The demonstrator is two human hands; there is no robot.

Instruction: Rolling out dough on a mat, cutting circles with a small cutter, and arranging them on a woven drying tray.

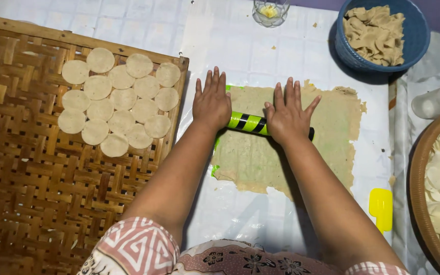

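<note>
My left hand (pixel 211 104), right hand (pixel 287 118): flat, fingers spread, pressing striped rolling pin (pixel 249 123); dough sheet (pixel 332 137) beneath likely soft, thin, tearable; pin rigid, best pressed near ends.

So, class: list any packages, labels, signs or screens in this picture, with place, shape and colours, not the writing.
None: no package, label, sign or screen shows.
Nearest to a marking: the rolling pin under both hands, a rod wrapped in bright green with black stripes, lying on the flat dough sheet.
</note>
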